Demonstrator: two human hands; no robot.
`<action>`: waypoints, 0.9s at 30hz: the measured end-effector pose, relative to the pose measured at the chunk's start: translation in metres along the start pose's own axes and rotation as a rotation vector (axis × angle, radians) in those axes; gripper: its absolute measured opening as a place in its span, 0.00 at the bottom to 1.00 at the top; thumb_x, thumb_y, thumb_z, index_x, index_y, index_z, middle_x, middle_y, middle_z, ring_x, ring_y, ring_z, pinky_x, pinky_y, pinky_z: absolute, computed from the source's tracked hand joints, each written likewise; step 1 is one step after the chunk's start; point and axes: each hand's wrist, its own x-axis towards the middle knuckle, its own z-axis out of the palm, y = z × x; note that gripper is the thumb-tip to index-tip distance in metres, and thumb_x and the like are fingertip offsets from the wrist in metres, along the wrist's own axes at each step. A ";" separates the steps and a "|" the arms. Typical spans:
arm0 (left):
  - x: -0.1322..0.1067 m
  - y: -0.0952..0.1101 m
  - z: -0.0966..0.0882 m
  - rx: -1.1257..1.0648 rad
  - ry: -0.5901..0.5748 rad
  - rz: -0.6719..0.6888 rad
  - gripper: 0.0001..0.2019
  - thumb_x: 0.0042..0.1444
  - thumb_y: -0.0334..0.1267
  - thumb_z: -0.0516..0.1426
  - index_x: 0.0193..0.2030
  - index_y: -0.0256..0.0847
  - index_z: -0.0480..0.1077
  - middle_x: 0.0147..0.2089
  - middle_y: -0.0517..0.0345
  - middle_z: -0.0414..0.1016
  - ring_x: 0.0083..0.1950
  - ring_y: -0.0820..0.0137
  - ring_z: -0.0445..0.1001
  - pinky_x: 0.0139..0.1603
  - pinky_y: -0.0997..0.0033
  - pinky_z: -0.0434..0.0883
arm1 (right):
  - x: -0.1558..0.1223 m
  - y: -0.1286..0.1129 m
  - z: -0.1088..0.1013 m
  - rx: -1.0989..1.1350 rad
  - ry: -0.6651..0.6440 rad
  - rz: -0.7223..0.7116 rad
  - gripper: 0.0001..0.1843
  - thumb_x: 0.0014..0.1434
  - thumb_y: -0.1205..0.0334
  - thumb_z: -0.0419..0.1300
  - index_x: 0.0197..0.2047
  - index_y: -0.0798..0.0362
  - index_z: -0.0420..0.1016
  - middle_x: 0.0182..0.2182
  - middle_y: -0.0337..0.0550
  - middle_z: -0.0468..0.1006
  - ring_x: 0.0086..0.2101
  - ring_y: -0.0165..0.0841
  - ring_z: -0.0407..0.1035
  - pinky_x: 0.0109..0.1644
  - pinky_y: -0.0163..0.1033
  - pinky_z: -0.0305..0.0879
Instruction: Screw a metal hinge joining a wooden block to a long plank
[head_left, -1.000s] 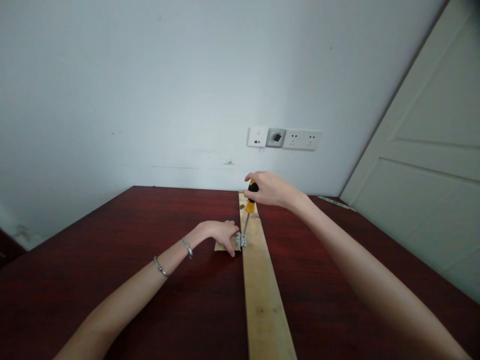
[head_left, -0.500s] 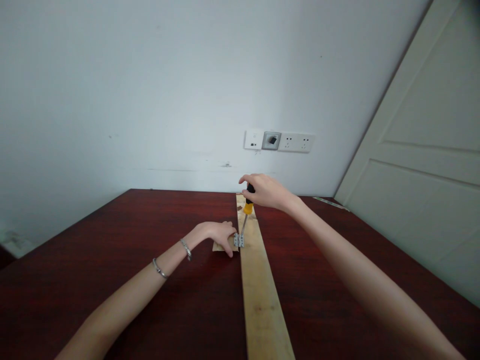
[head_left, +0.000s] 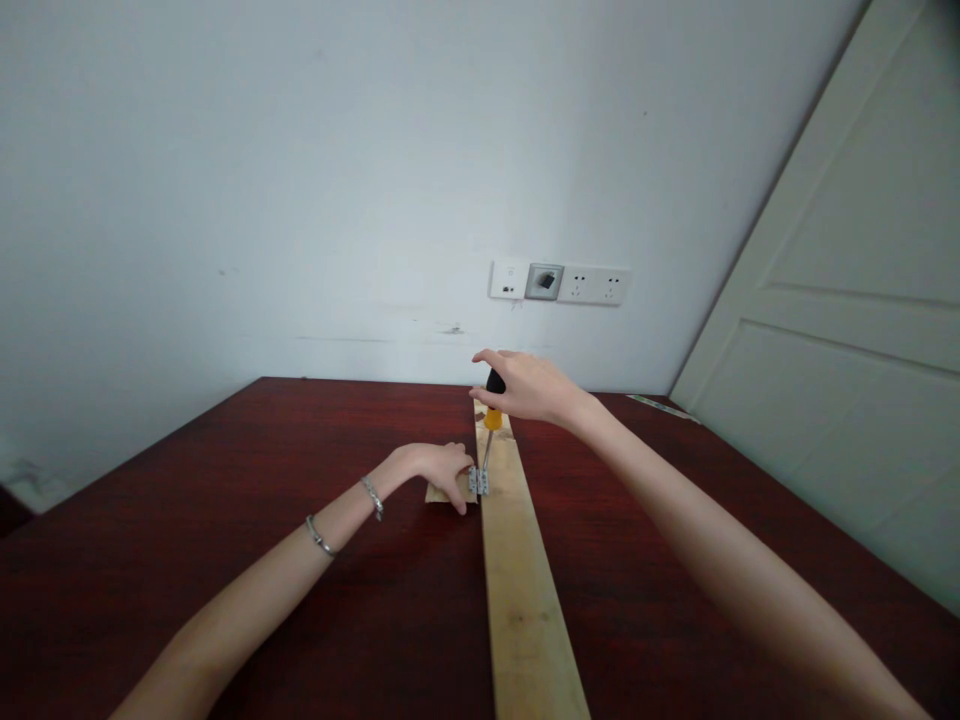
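A metal hinge (head_left: pixel 478 481) lies across the seam between a long pale wooden plank (head_left: pixel 525 590) and a short wooden board (head_left: pixel 441 494) on its left. My left hand (head_left: pixel 444 472) rests over the short board, thumb towards its near edge and fingers towards the far one, gripping it beside the hinge. In my right hand (head_left: pixel 529 385) is a screwdriver (head_left: pixel 492 418) with a black and yellow handle, nearly upright. Its shaft runs down to the hinge leaf on the plank; whether the tip sits in a screw is too small to tell. My thumb and fingers are around the black handle end.
Both boards lie on a dark red wooden table (head_left: pixel 360 600). Behind it rises a white wall (head_left: pixel 337 180) with a row of sockets (head_left: pixel 596 285). A pale panelled door (head_left: pixel 847 350) stands at the right. A thin flat strip (head_left: pixel 664 408) lies near the table's far right edge.
My right thumb and fingers have shifted slightly left around the handle, and the screwdriver's top leans a little further left. My left hand, the boards and the hinge look unmoved.
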 end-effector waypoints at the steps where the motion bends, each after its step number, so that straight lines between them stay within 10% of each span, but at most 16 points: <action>1: 0.000 0.000 0.000 0.001 0.002 0.000 0.41 0.39 0.61 0.61 0.57 0.36 0.64 0.57 0.42 0.64 0.55 0.53 0.64 0.54 0.63 0.64 | 0.000 -0.001 0.000 0.005 0.005 0.000 0.23 0.61 0.52 0.52 0.57 0.53 0.65 0.47 0.52 0.76 0.43 0.42 0.72 0.40 0.40 0.63; 27: -0.002 0.001 -0.002 -0.012 -0.005 0.000 0.41 0.39 0.61 0.61 0.56 0.35 0.66 0.55 0.41 0.65 0.54 0.52 0.65 0.50 0.62 0.67 | -0.012 -0.004 0.013 0.032 0.138 0.078 0.24 0.59 0.53 0.54 0.57 0.50 0.63 0.47 0.49 0.71 0.36 0.39 0.71 0.33 0.38 0.60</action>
